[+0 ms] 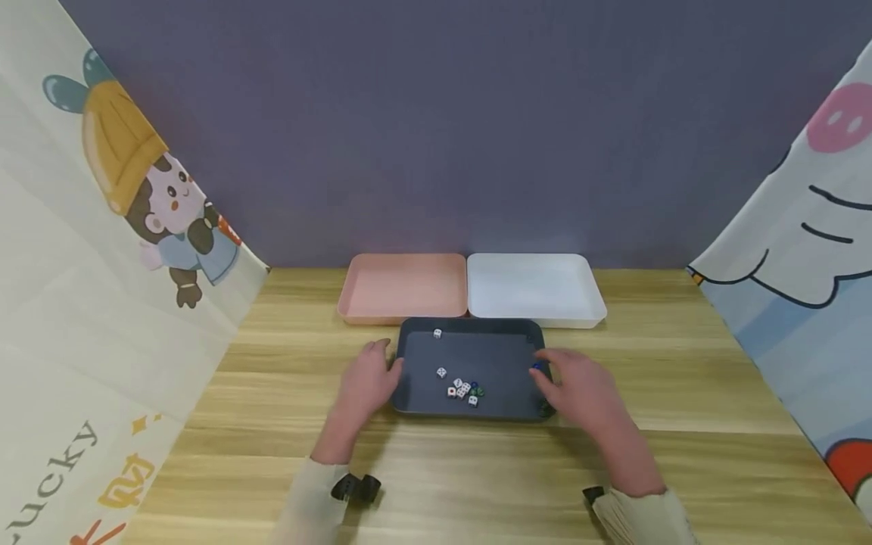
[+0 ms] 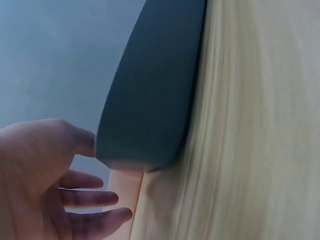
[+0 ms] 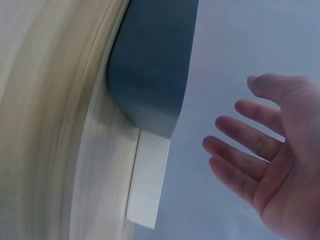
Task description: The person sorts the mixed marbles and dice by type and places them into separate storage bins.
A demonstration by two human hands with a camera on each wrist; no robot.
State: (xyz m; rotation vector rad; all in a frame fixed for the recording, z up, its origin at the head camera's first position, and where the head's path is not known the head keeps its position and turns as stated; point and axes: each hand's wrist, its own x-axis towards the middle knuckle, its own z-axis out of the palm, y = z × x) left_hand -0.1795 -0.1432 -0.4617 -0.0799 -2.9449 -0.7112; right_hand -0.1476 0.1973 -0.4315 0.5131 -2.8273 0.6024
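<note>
A dark grey tray (image 1: 504, 363) lies between my hands on the wooden table. Several white dice (image 1: 465, 387) are grouped near its front middle, with small green dice (image 1: 480, 392) beside them. One white die (image 1: 437, 333) sits apart at the back left. My left hand (image 1: 365, 382) is at the tray's left rim, thumb by the edge and fingers extended outside. Over the right rim hovers my right hand (image 1: 582, 390), fingers spread and holding nothing. A blue die (image 1: 537, 366) shows between its thumb and fingertips; a dark green one (image 1: 544, 409) lies in the front right corner.
Behind the dark tray stand a pink tray (image 1: 409, 286) and a white tray (image 1: 534, 286), side by side against the grey-blue back wall (image 1: 436, 136). Printed cloths hang at the left (image 1: 82, 288) and right (image 1: 811, 250) sides of the table.
</note>
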